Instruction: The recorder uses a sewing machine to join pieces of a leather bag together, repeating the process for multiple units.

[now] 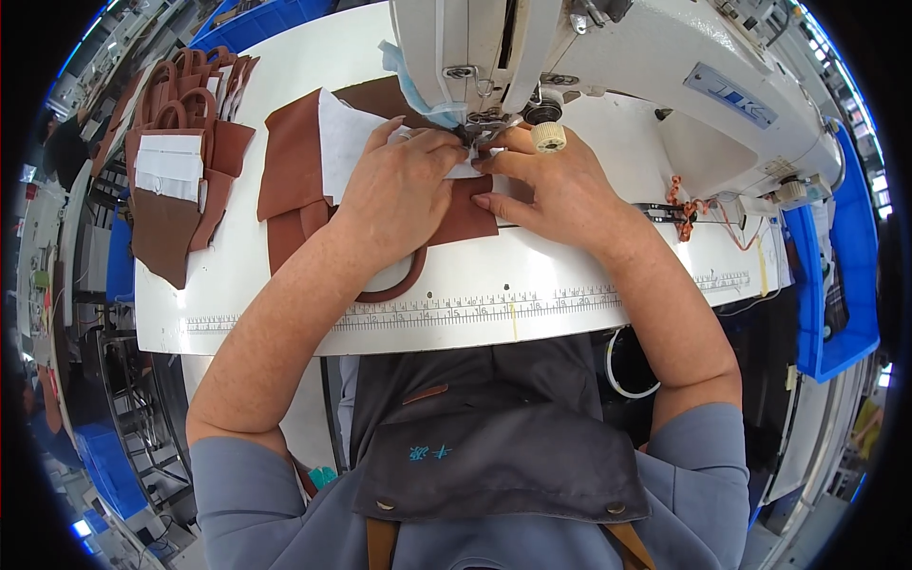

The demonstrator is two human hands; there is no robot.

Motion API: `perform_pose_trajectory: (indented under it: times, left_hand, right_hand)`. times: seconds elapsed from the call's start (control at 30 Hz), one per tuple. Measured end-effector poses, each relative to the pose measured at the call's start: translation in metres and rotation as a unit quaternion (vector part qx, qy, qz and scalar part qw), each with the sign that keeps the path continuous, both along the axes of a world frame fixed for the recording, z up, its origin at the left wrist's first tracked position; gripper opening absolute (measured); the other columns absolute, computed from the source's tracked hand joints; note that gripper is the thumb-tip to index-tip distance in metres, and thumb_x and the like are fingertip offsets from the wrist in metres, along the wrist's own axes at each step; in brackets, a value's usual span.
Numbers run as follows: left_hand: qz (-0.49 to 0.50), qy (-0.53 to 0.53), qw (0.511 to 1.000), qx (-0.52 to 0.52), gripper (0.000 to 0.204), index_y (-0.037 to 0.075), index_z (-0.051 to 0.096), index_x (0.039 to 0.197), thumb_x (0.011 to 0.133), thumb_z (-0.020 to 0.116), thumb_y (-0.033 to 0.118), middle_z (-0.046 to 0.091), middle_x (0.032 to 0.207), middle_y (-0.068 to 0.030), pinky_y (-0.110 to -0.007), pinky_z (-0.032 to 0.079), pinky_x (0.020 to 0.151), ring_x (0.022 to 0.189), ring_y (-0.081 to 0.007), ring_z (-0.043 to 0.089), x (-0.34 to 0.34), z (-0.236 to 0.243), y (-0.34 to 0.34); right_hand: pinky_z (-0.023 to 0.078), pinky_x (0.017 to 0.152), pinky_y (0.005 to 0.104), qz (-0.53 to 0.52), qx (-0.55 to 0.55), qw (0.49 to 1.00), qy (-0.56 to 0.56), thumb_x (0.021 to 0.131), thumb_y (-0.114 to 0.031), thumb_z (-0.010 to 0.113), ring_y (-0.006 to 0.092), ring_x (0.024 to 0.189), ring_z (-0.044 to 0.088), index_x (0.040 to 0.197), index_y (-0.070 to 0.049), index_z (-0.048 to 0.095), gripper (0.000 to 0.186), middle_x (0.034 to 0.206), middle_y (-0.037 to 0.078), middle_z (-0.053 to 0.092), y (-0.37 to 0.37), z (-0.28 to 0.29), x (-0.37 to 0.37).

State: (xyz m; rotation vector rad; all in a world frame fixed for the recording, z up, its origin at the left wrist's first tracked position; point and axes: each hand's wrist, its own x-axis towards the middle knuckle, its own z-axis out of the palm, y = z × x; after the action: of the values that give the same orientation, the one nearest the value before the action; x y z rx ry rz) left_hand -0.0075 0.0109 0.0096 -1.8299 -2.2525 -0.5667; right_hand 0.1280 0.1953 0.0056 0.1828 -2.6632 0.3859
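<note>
Beneath the head of a sewing machine (655, 57) lies a brown bag panel (288, 157) with a white fabric piece (344, 142) on top. A brown looped handle (404, 280) sticks out from it toward the table's front edge. My left hand (399, 195) rests flat on the panel and white piece, its fingers stretched toward the needle area. On the other side, my right hand (551, 180) has thumb and forefinger apart at the panel's right edge, the other fingertips partly hidden behind the machine's presser area. The needle and stitch line are too small to make out.
A pile of brown bag panels with handles (180, 142) lies at the table's left. Printed along the white table's front is a ruler scale (456, 311). Black scissors (655, 211) with orange thread lie at right. Blue bins (845, 275) stand beside the table.
</note>
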Motion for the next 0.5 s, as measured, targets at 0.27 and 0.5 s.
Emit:
perform_pose_trajectory:
  times: [0.27,0.5]
  left_hand:
    - [-0.012,-0.028,0.998,0.053,0.019,0.008,0.074,0.104,0.086,0.068,0.005,0.074,0.105,-0.0062,-0.045,0.041,0.100,0.103,-0.0273,0.067,-0.007,-0.004,0.006]
    - [0.047,0.012,0.998,0.027,0.027,0.009,0.072,0.105,0.078,0.074,0.014,0.074,0.104,-0.0081,-0.039,0.037,0.096,0.099,-0.0278,0.065,0.008,0.009,0.007]
  right_hand:
    - [0.053,0.078,0.0427,-0.007,-0.096,0.995,-0.001,0.077,-0.033,0.081,0.0295,0.093,0.063,0.093,-0.011,0.075,0.028,0.086,0.008,0.066,0.000,-0.003,-0.007]
    - [0.053,0.074,0.0414,-0.005,-0.040,0.998,0.046,0.081,-0.021,0.077,0.0271,0.086,0.065,0.088,-0.015,0.075,0.010,0.086,0.004,0.067,0.005,-0.012,-0.012]
